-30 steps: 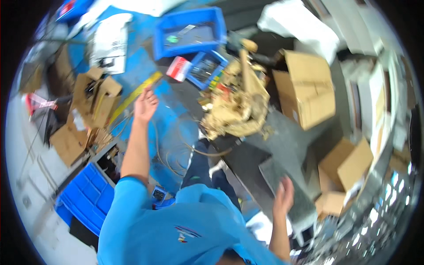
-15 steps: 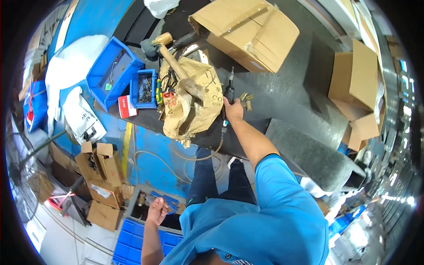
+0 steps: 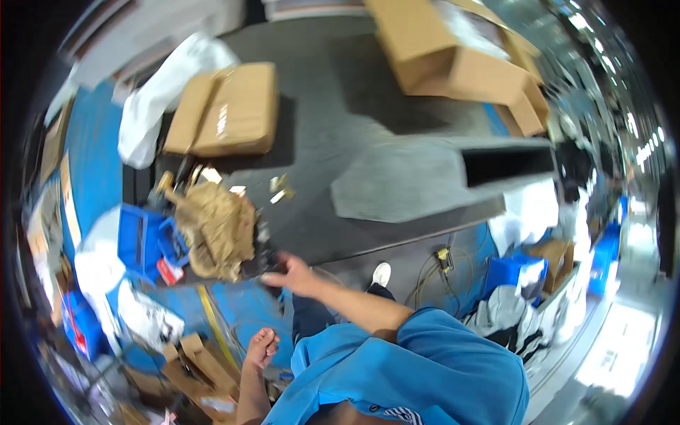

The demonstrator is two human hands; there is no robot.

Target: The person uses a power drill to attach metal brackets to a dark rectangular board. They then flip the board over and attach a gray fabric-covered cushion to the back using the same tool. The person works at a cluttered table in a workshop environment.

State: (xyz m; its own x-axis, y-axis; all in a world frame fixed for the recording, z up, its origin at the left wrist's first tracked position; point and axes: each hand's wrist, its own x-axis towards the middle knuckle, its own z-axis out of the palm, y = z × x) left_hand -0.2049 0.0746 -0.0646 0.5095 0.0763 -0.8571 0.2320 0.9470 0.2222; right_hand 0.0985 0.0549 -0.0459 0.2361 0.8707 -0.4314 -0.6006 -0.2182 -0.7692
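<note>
My right hand [image 3: 297, 276] is at the front edge of the dark bench, thumb and fingers apart and holding nothing. Just beyond its fingertips a black power screwdriver [image 3: 266, 259] lies on the bench, blurred by motion. My left hand [image 3: 262, 347] is closed low in front of my body; whatever its curled fingers hold, if anything, is hidden. Crumpled brown paper [image 3: 216, 230] lies to the left of the screwdriver, with a mallet's wooden handle [image 3: 185, 211] partly in view on it. Several small brass-coloured metal pieces [image 3: 280, 188] rest farther back on the bench.
Blue bins [image 3: 138, 244] and a small red-and-white box [image 3: 170, 271] stand left of the paper. A closed carton [image 3: 237, 113] sits behind. A long grey hollow piece [image 3: 397, 180] lies along the right front edge. An open carton [image 3: 489, 78] stands at back right.
My view has swung to the right. My right hand has let go of the power screwdriver and come back toward my body. My left hand stays closed.
</note>
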